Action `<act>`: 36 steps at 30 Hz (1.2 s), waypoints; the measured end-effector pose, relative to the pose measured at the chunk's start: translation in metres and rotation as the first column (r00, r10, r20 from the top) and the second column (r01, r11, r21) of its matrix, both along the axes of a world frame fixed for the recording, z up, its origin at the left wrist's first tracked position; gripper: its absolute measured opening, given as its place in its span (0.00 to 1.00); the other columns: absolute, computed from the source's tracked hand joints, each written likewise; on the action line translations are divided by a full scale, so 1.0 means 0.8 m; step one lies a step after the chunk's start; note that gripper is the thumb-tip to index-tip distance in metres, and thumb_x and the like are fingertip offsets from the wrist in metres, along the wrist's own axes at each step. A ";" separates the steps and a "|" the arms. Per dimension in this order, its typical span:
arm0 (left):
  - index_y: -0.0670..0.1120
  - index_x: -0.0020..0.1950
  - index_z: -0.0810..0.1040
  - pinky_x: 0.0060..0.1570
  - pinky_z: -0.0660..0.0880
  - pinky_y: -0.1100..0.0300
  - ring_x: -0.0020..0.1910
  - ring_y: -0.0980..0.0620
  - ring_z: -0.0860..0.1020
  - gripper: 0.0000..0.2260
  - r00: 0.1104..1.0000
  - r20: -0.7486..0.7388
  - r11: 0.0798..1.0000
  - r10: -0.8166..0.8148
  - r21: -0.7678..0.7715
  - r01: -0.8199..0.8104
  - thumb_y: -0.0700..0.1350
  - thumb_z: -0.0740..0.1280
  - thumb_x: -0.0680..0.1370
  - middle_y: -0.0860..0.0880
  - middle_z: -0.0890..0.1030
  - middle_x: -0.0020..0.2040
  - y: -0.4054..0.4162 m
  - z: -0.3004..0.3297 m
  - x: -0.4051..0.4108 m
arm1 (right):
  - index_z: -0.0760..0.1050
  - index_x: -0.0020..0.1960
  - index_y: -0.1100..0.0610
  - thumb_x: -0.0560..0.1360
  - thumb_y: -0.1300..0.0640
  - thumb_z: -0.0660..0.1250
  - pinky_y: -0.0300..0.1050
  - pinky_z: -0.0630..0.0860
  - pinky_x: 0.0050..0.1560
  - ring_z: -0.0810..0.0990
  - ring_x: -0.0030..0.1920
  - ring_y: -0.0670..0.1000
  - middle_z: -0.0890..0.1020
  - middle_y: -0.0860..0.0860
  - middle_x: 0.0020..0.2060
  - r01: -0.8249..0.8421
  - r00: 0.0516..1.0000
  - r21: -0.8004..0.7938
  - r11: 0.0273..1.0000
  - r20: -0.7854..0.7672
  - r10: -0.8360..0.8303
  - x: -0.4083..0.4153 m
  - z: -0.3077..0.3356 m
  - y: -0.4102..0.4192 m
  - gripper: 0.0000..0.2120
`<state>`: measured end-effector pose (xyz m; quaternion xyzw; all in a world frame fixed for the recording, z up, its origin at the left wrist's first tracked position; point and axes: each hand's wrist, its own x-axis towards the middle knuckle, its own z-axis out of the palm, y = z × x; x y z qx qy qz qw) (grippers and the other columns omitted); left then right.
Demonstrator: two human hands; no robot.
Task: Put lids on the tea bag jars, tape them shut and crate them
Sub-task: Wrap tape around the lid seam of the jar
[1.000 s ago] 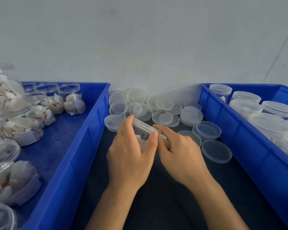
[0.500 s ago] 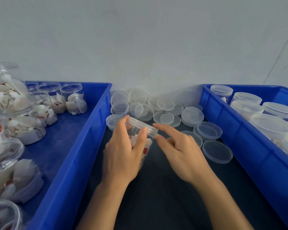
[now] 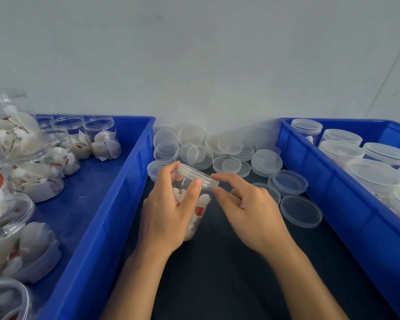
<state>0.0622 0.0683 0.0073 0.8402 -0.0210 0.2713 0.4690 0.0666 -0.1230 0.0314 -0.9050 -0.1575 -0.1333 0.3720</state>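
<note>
The left hand point(image 3: 165, 211) is wrapped around a clear jar point(image 3: 194, 204) of tea bags, tilted away from the person over the dark bench point(image 3: 217, 273) between the two blue crates. There's a lid point(image 3: 198, 176) sitting on its mouth. The right hand point(image 3: 249, 207) is just beside it, index fingertip and thumb touching the lid's rim, the other fingers point(image 3: 240, 195) curled loosely, not gripping anything as far as I can tell. Loose lids point(image 3: 226, 163) are piled behind the hands. The left crate point(image 3: 116, 204) has open jars with tea bags, the right crate point(image 3: 333, 204) has lidded ones.
</note>
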 end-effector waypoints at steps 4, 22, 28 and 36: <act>0.64 0.74 0.65 0.50 0.74 0.68 0.59 0.66 0.77 0.32 1.000 -0.020 0.999 -0.016 -0.031 0.015 0.76 0.57 0.74 0.60 0.77 0.68 0.003 -0.001 0.000 | 0.73 0.68 0.33 0.83 0.40 0.61 0.46 0.70 0.40 0.77 0.35 0.48 0.78 0.49 0.31 -0.002 1.000 0.007 1.000 -0.009 0.003 0.002 -0.002 0.002 0.14; 0.56 0.71 0.67 0.36 0.65 0.71 0.47 0.61 0.74 0.32 0.992 -0.028 0.975 0.124 0.191 -0.116 0.75 0.57 0.74 0.60 0.74 0.60 -0.011 0.012 -0.003 | 0.69 0.66 0.40 0.84 0.46 0.60 0.45 0.65 0.35 0.77 0.35 0.47 0.79 0.48 0.33 0.004 1.000 0.051 0.999 -0.031 -0.002 -0.001 -0.002 0.001 0.10; 0.55 0.72 0.69 0.42 0.69 0.71 0.55 0.60 0.77 0.34 0.996 -0.073 0.991 0.045 0.131 -0.035 0.76 0.57 0.76 0.58 0.77 0.64 0.004 0.008 0.000 | 0.71 0.71 0.43 0.85 0.47 0.59 0.54 0.77 0.42 0.76 0.32 0.51 0.74 0.46 0.26 0.054 0.997 -0.140 0.989 0.069 -0.044 -0.004 0.004 0.010 0.15; 0.60 0.68 0.74 0.51 0.80 0.59 0.57 0.62 0.80 0.29 0.997 -0.074 0.999 -0.038 -0.005 0.038 0.76 0.58 0.75 0.61 0.80 0.59 0.013 0.005 0.002 | 0.67 0.75 0.42 0.85 0.42 0.52 0.55 0.78 0.47 0.81 0.40 0.53 0.69 0.40 0.28 0.060 0.996 -0.257 0.965 0.074 -0.043 -0.004 0.006 0.016 0.20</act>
